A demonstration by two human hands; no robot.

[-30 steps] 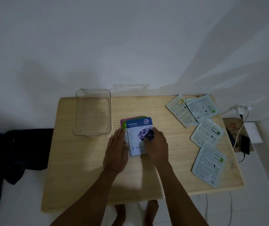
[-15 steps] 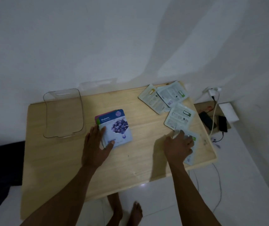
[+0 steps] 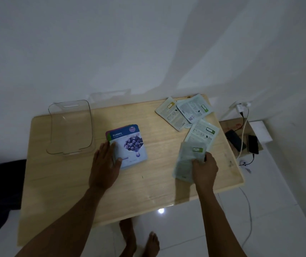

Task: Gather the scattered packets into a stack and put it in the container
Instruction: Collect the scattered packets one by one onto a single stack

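Note:
A small stack of packets [image 3: 130, 143] with a blue Blueberry packet on top lies mid-table. My left hand [image 3: 105, 164] rests flat on the stack's left edge, fingers spread. A pale packet with a green label [image 3: 187, 160], blurred, is gripped by my right hand [image 3: 204, 167] and sits just above the wood. Another pale packet [image 3: 202, 134] lies behind it. Two or three more overlapping packets [image 3: 183, 112] lie at the far right corner. The clear plastic container [image 3: 70, 127] stands at the far left of the wooden table [image 3: 148, 191].
Right of the table, a low stand holds two dark phones [image 3: 252, 143] with a white charger and cables [image 3: 241, 108]. Dark cloth [image 3: 0, 191] lies on the floor at the left. My bare feet [image 3: 139, 238] show below the table's front edge. A white wall rises behind.
My right hand left the stack, reached right to the nearest pale packet, took hold of it and is drawing it leftward. My left hand stayed on the stack. The view swung right.

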